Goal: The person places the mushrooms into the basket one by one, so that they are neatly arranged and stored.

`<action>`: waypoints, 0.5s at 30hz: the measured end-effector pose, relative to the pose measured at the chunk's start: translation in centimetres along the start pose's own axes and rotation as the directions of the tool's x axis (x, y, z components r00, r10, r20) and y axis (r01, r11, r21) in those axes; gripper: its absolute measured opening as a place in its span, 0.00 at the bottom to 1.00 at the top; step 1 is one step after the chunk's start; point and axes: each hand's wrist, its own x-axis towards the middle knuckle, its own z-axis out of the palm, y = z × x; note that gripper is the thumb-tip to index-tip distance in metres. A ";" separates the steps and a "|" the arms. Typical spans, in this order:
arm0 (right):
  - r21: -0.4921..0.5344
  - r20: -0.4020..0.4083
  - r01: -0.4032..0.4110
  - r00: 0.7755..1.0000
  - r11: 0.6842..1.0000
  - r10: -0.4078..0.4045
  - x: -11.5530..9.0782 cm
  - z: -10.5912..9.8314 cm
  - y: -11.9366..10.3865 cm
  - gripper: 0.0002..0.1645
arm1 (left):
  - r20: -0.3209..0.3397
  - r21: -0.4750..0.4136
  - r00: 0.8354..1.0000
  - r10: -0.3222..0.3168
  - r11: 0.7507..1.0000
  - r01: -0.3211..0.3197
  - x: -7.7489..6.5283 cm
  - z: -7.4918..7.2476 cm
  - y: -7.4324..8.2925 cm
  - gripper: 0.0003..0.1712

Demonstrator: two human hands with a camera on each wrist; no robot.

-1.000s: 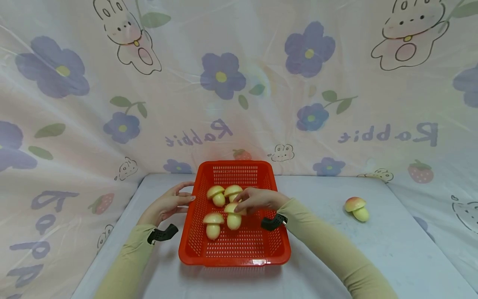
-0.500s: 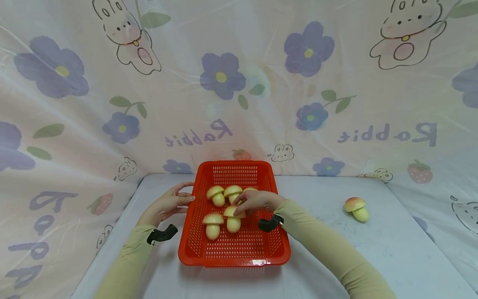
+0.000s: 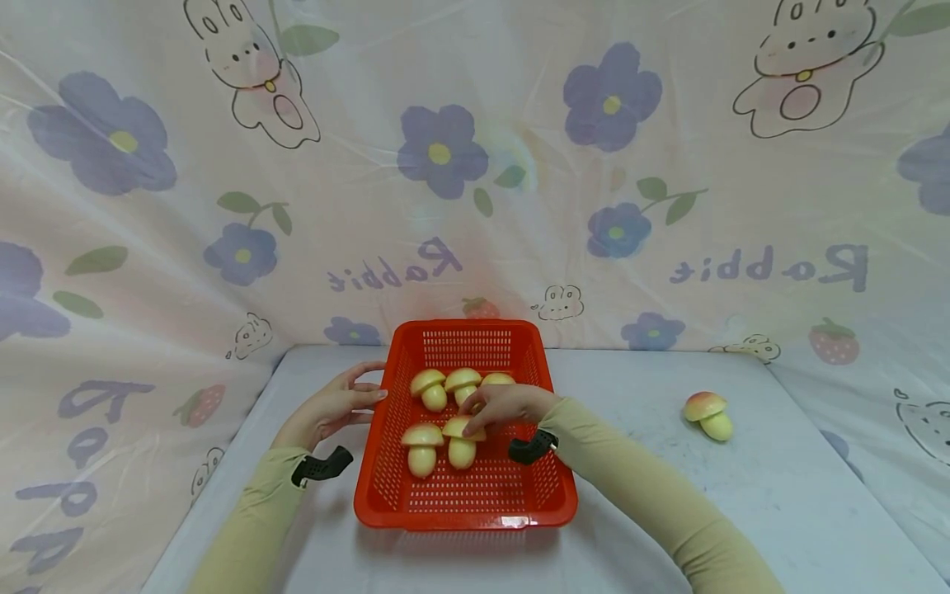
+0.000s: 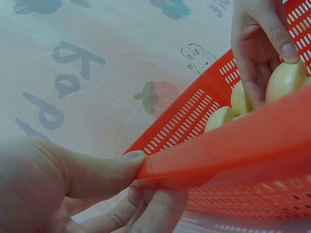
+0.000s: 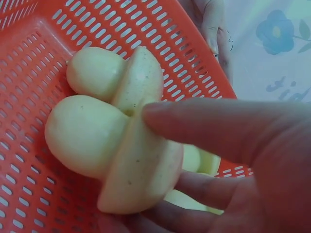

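Note:
My left hand (image 3: 334, 408) pinches the left rim of a red plastic basket (image 3: 475, 520), with the thumb on top and the fingers beneath in the left wrist view. Inside the basket, my right hand (image 3: 512, 403) holds a toy mushroom (image 3: 461, 452) by its cap. The right wrist view shows the thumb across that cap (image 5: 141, 170) and fingers curled under its far side. Just left of it lies another mushroom (image 3: 422, 458). Behind these sit a mushroom at the back left (image 3: 432, 389), one in the middle (image 3: 462, 381) and one partly hidden by my right hand (image 3: 497, 379).
One more mushroom (image 3: 708, 414), with a reddish cap, lies on the white table (image 3: 631, 412) to the right of the basket. A curtain (image 3: 519, 214) printed with flowers and rabbits hangs along the back and sides.
My right hand and the mushroom it holds have shifted slightly toward the front of the basket, uncovering the mushroom at the back right. My left hand stays on the rim.

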 end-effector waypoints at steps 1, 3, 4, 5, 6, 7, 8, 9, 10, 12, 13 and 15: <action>-0.002 -0.003 -0.006 1.000 1.000 0.006 0.0 0.0 0.0 0.22 | 0.000 0.000 1.000 0.001 1.000 -0.001 0.0 0.0 0.0 0.38; -0.009 -0.008 -0.008 1.000 1.000 0.008 0.0 0.1 0.0 0.22 | -0.001 -0.001 1.000 0.002 1.000 -0.002 0.0 0.0 0.0 0.37; -0.011 -0.011 -0.010 1.000 1.000 0.010 0.0 0.1 0.0 0.22 | -0.002 -0.001 1.000 0.002 1.000 -0.002 0.0 0.0 0.0 0.37; -0.012 -0.012 -0.011 1.000 1.000 0.011 0.0 0.1 0.0 0.23 | -0.002 -0.001 1.000 0.002 1.000 -0.002 0.0 0.0 0.0 0.38; -0.016 -0.014 -0.012 1.000 1.000 0.012 0.0 0.2 0.0 0.23 | -0.002 -0.001 1.000 0.002 1.000 -0.002 0.0 0.0 0.0 0.38; -0.022 -0.015 -0.011 1.000 1.000 0.011 -0.1 0.2 -0.1 0.23 | -0.003 -0.001 1.000 0.001 1.000 -0.001 0.0 0.0 0.0 0.38; -0.023 -0.016 -0.012 1.000 1.000 0.011 -0.1 0.2 -0.1 0.23 | -0.003 -0.002 1.000 0.001 1.000 -0.001 0.0 0.0 0.0 0.38; -0.026 -0.018 -0.013 1.000 1.000 0.012 -0.1 0.2 -0.1 0.23 | -0.004 -0.003 1.000 -0.001 1.000 0.001 0.0 0.0 0.0 0.38; -0.029 -0.021 -0.015 1.000 0.999 0.014 0.0 0.3 -0.1 0.23 | -0.003 -0.003 1.000 -0.001 1.000 0.001 0.0 0.0 0.0 0.38; -0.041 -0.026 -0.017 1.000 0.999 0.016 0.0 0.3 -0.1 0.23 | -0.003 0.001 1.000 0.000 1.000 0.000 0.0 0.0 0.0 0.38; -0.042 -0.028 -0.019 0.999 0.999 0.018 0.0 0.3 -0.1 0.24 | -0.002 0.003 1.000 0.000 1.000 0.000 0.0 0.0 0.0 0.38; -0.041 -0.030 -0.022 0.999 0.999 0.021 0.1 0.3 0.0 0.24 | -0.001 0.006 1.000 0.001 1.000 -0.001 0.0 0.0 0.1 0.37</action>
